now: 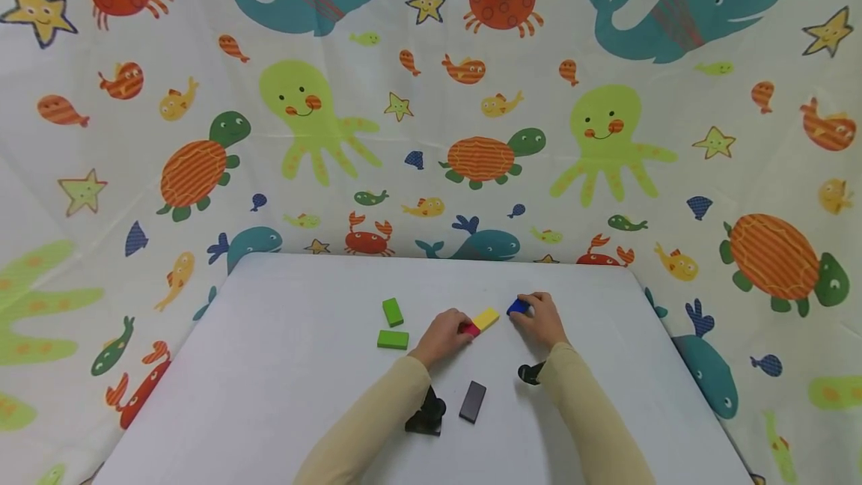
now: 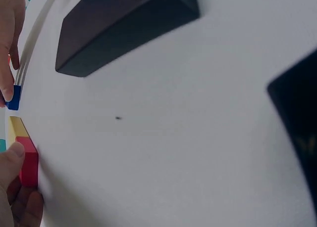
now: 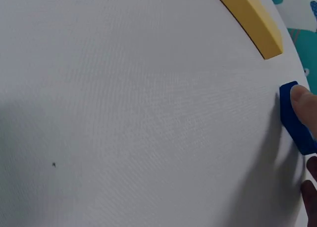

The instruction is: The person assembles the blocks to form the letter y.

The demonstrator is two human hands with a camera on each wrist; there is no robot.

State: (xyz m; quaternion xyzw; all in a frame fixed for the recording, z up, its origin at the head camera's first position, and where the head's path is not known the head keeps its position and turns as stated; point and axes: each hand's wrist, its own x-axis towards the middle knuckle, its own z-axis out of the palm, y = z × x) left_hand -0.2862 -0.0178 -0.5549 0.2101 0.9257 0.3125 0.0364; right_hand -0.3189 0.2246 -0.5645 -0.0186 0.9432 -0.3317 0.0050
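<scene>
On the white table [image 1: 283,365] my left hand [image 1: 444,335] pinches a red block [image 1: 470,330], seen close in the left wrist view as the red block [image 2: 28,160] under my fingertips. A yellow block [image 1: 485,318] lies end to end with it, touching. My right hand [image 1: 539,320] grips a blue block [image 1: 517,307] just right of the yellow one; the right wrist view shows the blue block [image 3: 293,117] under a fingertip and the yellow block [image 3: 250,19] apart from it.
Two green blocks [image 1: 393,312] [image 1: 393,339] lie left of my left hand. A dark grey block [image 1: 473,401] lies near the front between my forearms, also seen as the dark block [image 2: 119,26]. Fabric printed with sea creatures surrounds the table.
</scene>
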